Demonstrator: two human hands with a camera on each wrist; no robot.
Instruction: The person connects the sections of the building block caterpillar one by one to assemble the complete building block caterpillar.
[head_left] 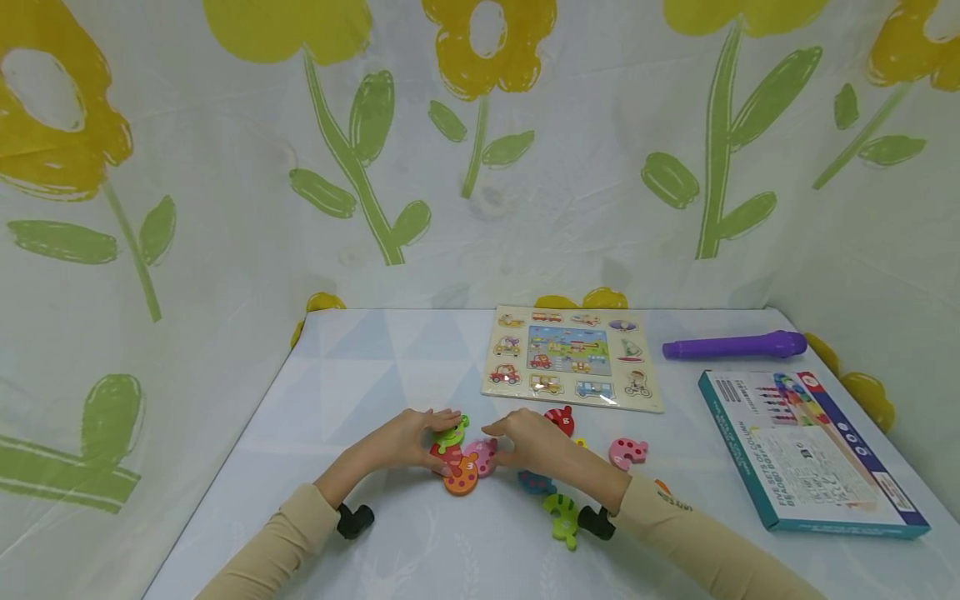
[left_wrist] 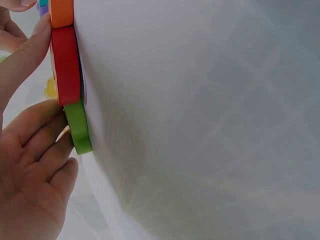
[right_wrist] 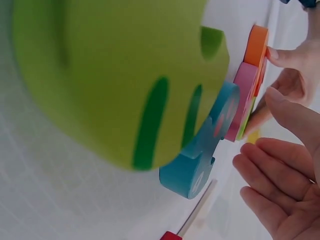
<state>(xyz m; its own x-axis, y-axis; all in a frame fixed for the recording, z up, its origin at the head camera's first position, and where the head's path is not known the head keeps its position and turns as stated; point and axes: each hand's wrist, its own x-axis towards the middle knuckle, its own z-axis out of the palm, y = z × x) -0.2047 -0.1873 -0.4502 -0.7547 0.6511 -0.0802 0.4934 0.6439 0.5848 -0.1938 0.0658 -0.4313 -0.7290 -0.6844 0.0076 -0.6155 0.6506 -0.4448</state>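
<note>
In the head view a cluster of flat painted pieces lies on the table: green, red, orange and pink, touching one another. My left hand spans the cluster's left side; in the left wrist view its thumb touches by the orange piece and red piece, its fingers against the green piece. My right hand is just right of the pink piece, holding nothing; the right wrist view shows its fingers spread and relaxed.
Other loose pieces lie around my right forearm: red, pink, blue and green. Behind stands a flat picture puzzle board. At the right are a purple tube and a boxed set.
</note>
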